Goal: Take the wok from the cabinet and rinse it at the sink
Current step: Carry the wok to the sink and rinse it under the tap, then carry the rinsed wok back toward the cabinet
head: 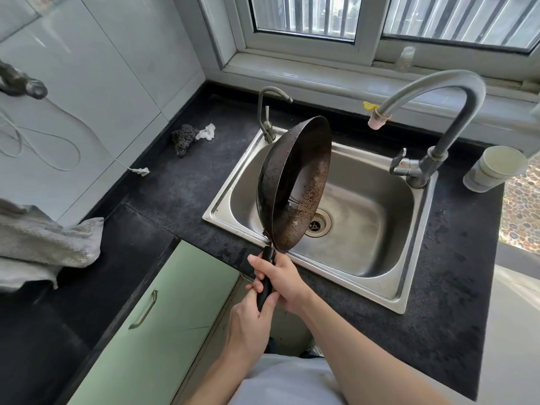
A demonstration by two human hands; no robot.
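Wok (295, 182) tipped on edge over the sink (374, 229), droplets on its outside. My left hand (248, 320) and right hand (280, 277) both clench its handle. Rinsing looks nearly finished; draining remains.

Single view only, head-worn wide-angle camera. Looks forward and steeply down from standing height over counter edge. Sink (377, 276) sits centre frame, close below lens. Both forearms enter from bottom edge, wearer's torso visible at bottom centre. Top of frame reaches window (306, 39) behind sink; left side takes in tiled wall (87, 97) and dark countertop (163, 185). Straight edges bow toward corners from lens distortion. No second view, so no overlap.
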